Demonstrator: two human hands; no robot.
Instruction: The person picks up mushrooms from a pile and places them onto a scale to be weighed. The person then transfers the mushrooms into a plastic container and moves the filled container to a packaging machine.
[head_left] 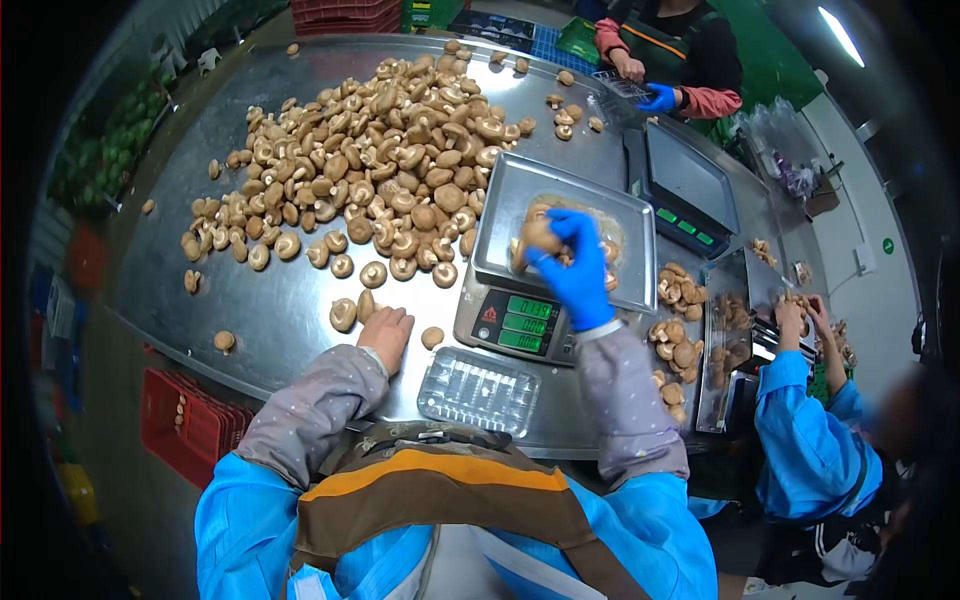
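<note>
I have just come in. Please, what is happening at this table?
A person is handling mushrooms at a metal table. The right hand, in a blue glove, holds a mushroom over the tray on the scale. The left hand rests beside the loose mushroom pile. A clear plastic pack lies in front of the scale. One co-worker stands opposite, a second person at the right.

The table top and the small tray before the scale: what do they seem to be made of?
The table top looks like bare sheet metal, probably steel: grey, with a dull sheen and blurred reflections. The tray seems to be thin clear plastic: the table shows through it, and its moulded ribs catch light.
</note>
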